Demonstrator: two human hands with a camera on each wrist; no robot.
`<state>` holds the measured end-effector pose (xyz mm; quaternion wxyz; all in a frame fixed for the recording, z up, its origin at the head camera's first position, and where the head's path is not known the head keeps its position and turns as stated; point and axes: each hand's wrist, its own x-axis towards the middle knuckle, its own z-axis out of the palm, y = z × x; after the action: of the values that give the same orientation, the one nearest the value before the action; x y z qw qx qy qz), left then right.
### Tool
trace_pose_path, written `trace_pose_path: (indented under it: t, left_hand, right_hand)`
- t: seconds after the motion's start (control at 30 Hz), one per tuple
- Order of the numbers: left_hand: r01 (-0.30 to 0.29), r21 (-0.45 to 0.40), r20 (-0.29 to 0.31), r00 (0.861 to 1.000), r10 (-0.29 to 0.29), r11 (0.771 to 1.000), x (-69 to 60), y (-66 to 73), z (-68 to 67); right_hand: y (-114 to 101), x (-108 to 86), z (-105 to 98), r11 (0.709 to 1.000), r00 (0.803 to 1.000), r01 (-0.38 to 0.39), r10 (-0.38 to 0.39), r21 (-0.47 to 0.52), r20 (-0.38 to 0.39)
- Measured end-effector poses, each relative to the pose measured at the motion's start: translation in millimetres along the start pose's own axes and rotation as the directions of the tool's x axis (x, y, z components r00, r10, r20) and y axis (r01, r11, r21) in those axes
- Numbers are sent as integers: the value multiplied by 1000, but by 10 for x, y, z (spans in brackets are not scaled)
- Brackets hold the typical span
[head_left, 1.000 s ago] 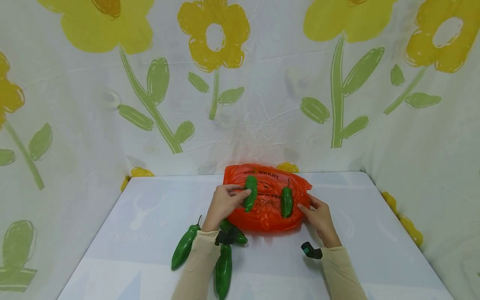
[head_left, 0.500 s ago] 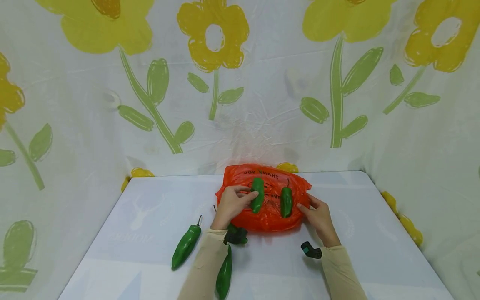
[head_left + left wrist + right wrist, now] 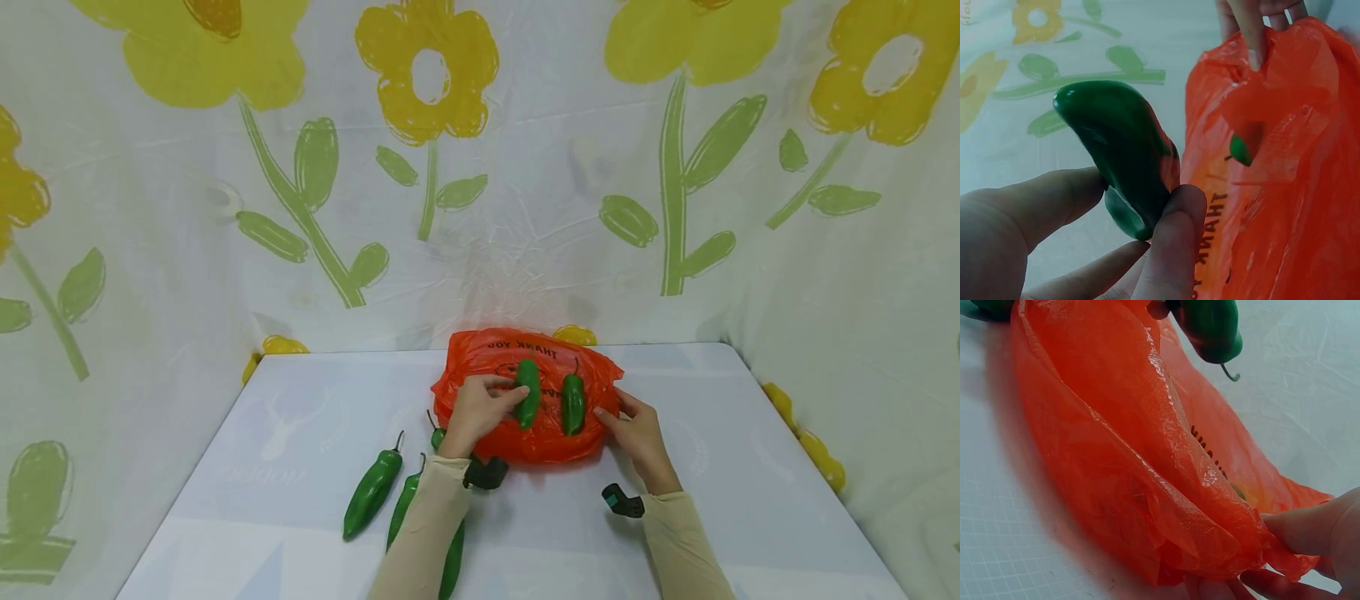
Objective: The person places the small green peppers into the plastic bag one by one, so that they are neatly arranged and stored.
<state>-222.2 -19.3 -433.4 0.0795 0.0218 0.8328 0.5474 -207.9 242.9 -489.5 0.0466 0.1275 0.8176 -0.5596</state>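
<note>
Pepper (image 3: 528, 396) | to the right of left hand (image 3: 480, 411), which pinches it | right hand (image 3: 635, 431) grips red bag (image 3: 536, 448)

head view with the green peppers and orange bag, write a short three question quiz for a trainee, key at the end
1. Which hand pinches a green pepper?
2. True or false: the right hand grips the edge of the orange bag.
3. In the head view, the leftmost pepper rests on: A) the bag, B) the white table, C) a sleeve.

Key: 1. The left hand. 2. True. 3. B.
</note>
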Motion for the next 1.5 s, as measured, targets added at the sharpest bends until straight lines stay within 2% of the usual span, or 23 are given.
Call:
trace_pose_path:
  t: [0.3, 0.6, 0.83, 1.0, 1.2, 1.37, 1.5]
  left_hand:
    - [-29, 2, 6, 1000, 29, 1000, 44, 18, 130]
    - [-10, -5, 19, 1000, 10, 1000, 88, -3, 261]
    - [-54, 24, 1, 999, 54, 998, 109, -1, 355]
    - [-56, 40, -6, 998, 56, 998, 135, -1, 406]
    - [-35, 85, -18, 999, 36, 996, 173, -4, 457]
    - [1, 90, -13, 1000, 1, 996, 200, -9, 495]
    - [8, 91, -15, 1000, -7, 996, 211, -4, 512]
  right_hand:
    - [-9, -8, -9, 1000, 1000, -3, 3, 1, -3]
    - [10, -6, -5, 1000, 1000, -5, 5, 12, 5]
    - [-1, -14, -3, 1000, 1000, -1, 1, 12, 6]
    - [-13, -23, -3, 1000, 1000, 1, -1, 10, 6]
    - [-18, -20, -3, 1000, 1000, 11, -11, 7, 9]
    - [-3, -11, -6, 1000, 1000, 1, -2, 12, 15]
    - [3, -4, -7, 1000, 1000, 0, -1, 16, 13]
